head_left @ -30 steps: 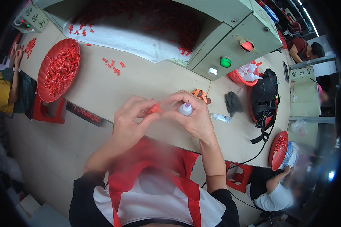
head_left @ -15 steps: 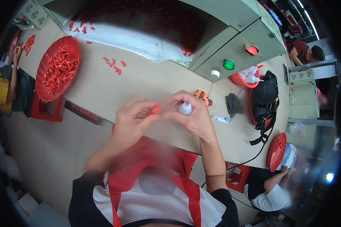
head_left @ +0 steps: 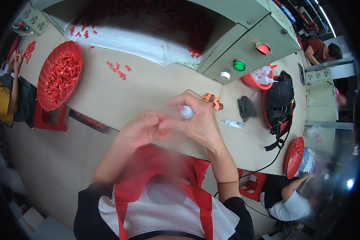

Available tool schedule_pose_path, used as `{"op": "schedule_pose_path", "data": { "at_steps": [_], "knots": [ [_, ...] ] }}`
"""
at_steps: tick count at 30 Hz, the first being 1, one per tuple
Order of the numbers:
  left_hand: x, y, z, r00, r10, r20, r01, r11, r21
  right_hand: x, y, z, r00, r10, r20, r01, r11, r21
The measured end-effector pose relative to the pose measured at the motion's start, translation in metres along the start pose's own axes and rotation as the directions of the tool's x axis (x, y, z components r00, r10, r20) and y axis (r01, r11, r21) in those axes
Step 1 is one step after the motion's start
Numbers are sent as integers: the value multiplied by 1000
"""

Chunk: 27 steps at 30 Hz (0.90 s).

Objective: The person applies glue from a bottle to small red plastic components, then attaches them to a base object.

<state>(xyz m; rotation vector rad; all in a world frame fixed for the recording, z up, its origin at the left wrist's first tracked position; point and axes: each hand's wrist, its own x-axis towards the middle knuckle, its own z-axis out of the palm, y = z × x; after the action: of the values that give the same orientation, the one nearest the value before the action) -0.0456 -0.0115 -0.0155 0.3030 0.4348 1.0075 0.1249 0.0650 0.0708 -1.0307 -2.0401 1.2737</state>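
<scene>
Close together above the near edge of the table, both my hands are at work. My left hand (head_left: 141,129) has its fingers curled round a small red plastic piece (head_left: 161,135), mostly hidden and somewhat blurred. In my right hand (head_left: 202,122) is a small white squeeze bottle (head_left: 187,113) with a purple tip, held between curled fingers. The right thumb and fingertips reach over to the left fingers. Several similar red pieces (head_left: 118,69) lie loose on the table (head_left: 148,86) beyond my hands.
At left stands a red scalloped basin (head_left: 41,82) heaped with red pieces. A green metal machine (head_left: 232,52) with a cloth-lined opening rises behind. To the right are an orange-brown item (head_left: 213,101), a dark cloth (head_left: 247,108), a metal strip (head_left: 233,124), a black bag (head_left: 279,102) and a basket of bottles (head_left: 250,81). Other people sit nearby.
The white bottle has moved slightly left and tilted, its purple tip now pointing away to the left. The red piece has dropped lower between my hands, and my left fingers have turned.
</scene>
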Motion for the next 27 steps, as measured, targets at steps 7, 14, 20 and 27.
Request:
{"op": "schedule_pose_path", "data": {
  "at_steps": [7,14,20,27],
  "knots": [
    [7,-12,-4,985,-25,172,100,891,-444,-18,41,-16,958,-5,-286,-98,933,-347],
    [13,-14,-4,974,-22,226,139,845,-517,-28,74,-21,920,41,-390,-280,766,-579],
    [7,-19,-6,999,-15,40,24,968,-249,-25,36,-24,994,37,-99,-10,967,256],
    [5,-14,10,1000,14,-21,-14,1000,-6,-9,1,-26,941,-93,325,124,989,-76]
  ]
}}
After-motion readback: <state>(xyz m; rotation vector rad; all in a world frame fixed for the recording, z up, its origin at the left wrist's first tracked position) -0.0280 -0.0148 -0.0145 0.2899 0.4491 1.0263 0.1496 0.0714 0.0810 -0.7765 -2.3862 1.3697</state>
